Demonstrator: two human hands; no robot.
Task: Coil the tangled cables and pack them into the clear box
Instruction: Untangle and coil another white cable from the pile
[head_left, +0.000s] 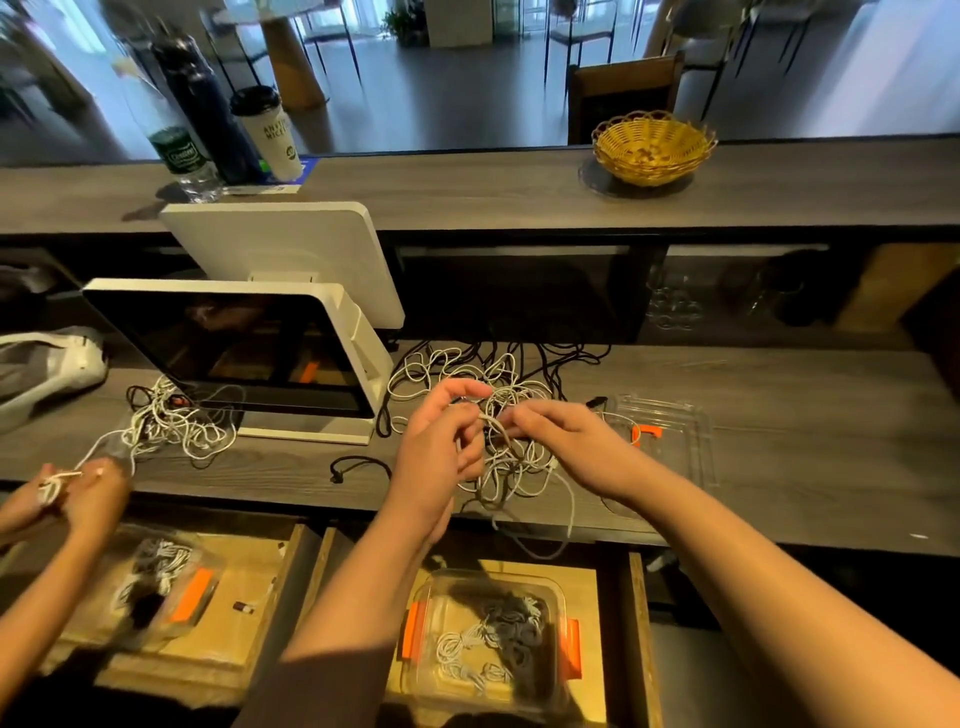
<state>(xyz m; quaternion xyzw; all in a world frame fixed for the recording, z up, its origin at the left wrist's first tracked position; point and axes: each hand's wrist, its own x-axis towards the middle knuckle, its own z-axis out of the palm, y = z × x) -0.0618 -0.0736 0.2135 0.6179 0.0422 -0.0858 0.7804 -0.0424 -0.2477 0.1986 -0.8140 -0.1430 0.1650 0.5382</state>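
Tangle of thin white and black cables (511, 457) lies on the grey wooden counter (779, 467), directly under both hands. Left hand (441, 447) and right hand (561, 441) pinch 1 white strand between them, equally near. Clear plastic box with orange latches (491, 631) sits below in the drawer, toward the person.

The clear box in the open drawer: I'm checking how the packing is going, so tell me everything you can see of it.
The clear box is a squarish see-through plastic tub with rounded corners and an orange latch on its left and right sides. It sits upright and lidless in an open wooden drawer below the counter edge, under the person's forearms. Inside lie several bundled cables, white ones to the left and front, dark grey ones to the right and back. Neither hand touches it.
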